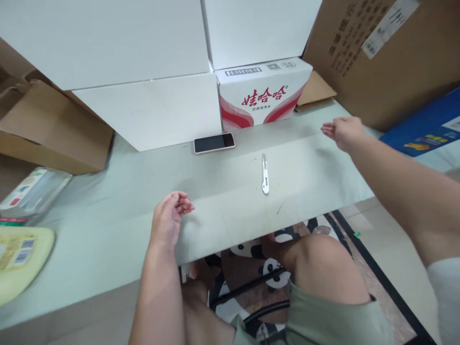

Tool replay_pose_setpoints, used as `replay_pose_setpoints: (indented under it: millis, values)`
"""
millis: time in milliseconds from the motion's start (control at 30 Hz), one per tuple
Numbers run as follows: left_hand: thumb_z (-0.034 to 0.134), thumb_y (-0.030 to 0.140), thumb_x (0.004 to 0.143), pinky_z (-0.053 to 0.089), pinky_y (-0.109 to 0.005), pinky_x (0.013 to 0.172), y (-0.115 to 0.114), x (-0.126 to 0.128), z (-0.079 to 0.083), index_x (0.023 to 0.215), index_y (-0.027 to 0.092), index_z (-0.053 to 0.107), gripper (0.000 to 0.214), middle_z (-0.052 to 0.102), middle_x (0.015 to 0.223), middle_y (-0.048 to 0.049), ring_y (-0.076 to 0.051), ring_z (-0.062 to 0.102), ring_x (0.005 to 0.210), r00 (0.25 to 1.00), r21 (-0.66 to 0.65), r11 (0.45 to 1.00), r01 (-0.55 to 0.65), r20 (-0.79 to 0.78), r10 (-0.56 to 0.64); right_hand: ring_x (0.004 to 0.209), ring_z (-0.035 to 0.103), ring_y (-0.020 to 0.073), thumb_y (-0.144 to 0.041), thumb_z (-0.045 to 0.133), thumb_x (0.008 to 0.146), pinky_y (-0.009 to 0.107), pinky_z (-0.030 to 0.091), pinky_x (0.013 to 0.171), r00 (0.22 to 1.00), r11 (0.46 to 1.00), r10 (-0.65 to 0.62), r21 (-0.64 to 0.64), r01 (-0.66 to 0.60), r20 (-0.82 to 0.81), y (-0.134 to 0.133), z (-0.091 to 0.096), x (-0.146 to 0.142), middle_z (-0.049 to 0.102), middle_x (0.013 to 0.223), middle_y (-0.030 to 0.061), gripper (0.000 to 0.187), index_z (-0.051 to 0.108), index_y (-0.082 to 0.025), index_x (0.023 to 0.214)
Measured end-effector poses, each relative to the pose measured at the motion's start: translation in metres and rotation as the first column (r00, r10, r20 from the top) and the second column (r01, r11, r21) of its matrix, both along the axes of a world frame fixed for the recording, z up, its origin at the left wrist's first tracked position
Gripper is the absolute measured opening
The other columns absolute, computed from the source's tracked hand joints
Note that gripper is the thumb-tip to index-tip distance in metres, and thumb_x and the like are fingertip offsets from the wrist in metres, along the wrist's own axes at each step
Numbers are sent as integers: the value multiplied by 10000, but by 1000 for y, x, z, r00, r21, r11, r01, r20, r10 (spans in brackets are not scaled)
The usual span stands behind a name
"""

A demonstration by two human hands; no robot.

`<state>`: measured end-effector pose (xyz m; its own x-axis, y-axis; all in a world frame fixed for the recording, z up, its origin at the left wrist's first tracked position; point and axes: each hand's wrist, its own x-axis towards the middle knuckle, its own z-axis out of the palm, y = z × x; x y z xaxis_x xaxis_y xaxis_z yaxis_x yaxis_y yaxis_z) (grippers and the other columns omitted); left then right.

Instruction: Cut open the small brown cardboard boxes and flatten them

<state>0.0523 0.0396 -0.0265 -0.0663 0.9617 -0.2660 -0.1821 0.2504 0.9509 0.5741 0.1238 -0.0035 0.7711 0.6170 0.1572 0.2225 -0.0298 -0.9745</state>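
pale green table [223, 196]: above it your left hand [168, 218] and right hand [345, 132] are well apart, empty, fingers loosely bent; between them lies a small silvery knife [265, 167], then a phone [214, 143] near white boxes [151, 112].

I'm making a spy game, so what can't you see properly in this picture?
All in the head view:
Silver tool: any tiny markings, too small to read.
Phone: its underside, hidden by the phone itself.
Yellow container: its left part, cut off by the left edge.
Blue box: its right part, cut off by the right edge.
Thin dark mark: too small to identify.
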Motion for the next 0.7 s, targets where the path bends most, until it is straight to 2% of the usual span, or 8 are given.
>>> replay_pose_setpoints:
  millis: [67,133,200,267,367,500,600,700]
  values:
    - [707,424,706,533,-260,597,-1,0,1,760,183,660,252,646,656,-16,-138,625,582,1000,3,1000,-12,16,12,517,638,71,-6,433,887,274,546,618,1000,984,19,-177,-21,-13,-20,-16,-10,621,573,-1,243,482,-148,696]
    - [708,424,697,525,-253,588,-2,0,2,755,181,660,255,645,651,-13,-134,620,574,1000,5,1000,-18,26,18,561,639,83,-30,431,903,276,565,645,999,944,44,-329,-39,8,-36,-23,-20,643,646,13,204,487,-170,766]
    - [709,430,689,519,-251,586,-4,0,3,757,178,659,266,645,649,-9,-131,619,569,999,8,1000,-19,36,19,626,647,103,-50,447,899,291,573,686,990,899,125,-430,-83,70,-48,-21,-34,679,749,40,152,525,-172,855]
    - [710,438,682,514,-250,588,-7,0,5,765,175,656,281,645,648,-4,-130,619,567,999,13,1000,-24,46,23,689,662,135,-86,498,883,324,572,748,953,832,270,-532,-161,134,-54,-15,-54,709,831,64,137,586,-170,946]
    - [704,446,674,506,-254,587,-10,-3,8,768,175,648,292,645,645,0,-133,621,567,998,28,999,-40,55,39,791,695,213,-218,624,857,395,544,870,822,677,532,-685,-269,202,-58,-7,-99,736,841,70,219,669,-190,1070]
    - [696,456,661,518,-270,602,-15,-10,13,767,178,641,302,634,633,6,-133,621,564,995,50,997,-59,85,55,995,703,365,-464,755,770,504,497,938,609,472,758,-841,-263,235,-57,-9,-167,766,944,114,546,651,-247,1261]
    - [697,475,657,529,-282,623,-21,-20,15,774,183,639,320,634,636,8,-137,633,576,990,62,995,-79,124,71,1035,701,396,-401,771,746,504,502,907,482,375,842,-906,-199,242,-57,-9,-203,762,1026,155,666,578,-226,1358]
    - [701,496,660,517,-274,620,-28,-35,17,785,185,634,342,644,652,6,-138,642,583,983,79,991,-107,156,93,972,719,317,-253,703,770,418,520,875,361,321,901,-929,-184,240,-54,-1,-227,765,976,110,742,439,-206,1463]
